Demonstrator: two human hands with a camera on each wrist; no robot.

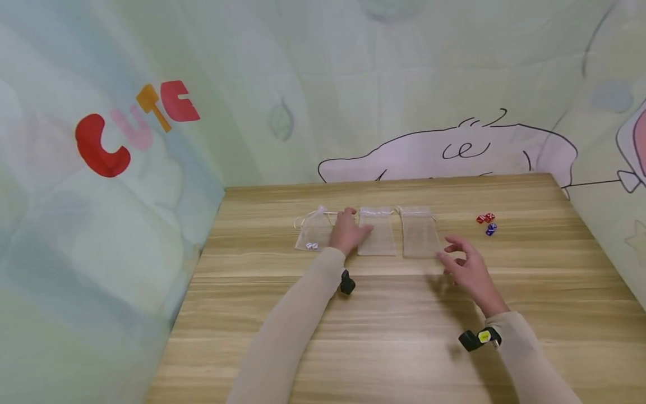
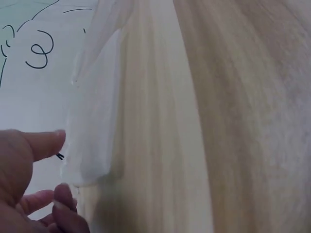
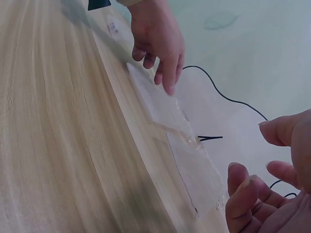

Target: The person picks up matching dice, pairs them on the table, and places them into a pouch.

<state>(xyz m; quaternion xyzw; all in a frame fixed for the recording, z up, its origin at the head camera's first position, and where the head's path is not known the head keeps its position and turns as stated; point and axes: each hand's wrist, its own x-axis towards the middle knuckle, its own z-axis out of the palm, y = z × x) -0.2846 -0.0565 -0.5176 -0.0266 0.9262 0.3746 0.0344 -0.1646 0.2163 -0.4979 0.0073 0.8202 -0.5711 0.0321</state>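
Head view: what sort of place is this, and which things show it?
Probably an indoor corner decorated for children and used for tabletop work: a wood-grain table stands by pale walls bearing "CUTE" lettering and a cartoon.

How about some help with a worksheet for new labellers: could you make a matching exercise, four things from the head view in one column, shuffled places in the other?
Column 1
1. White dice
2. Blue dice
3. Left hand
4. Right hand

Column 2
A. By the near right corner of the rightmost bag
B. On the table, just nearer the person than the red dice
C. Inside the leftmost bag
D. At the gap between the leftmost and middle bag

Pairs: 1-C, 2-B, 3-D, 4-A
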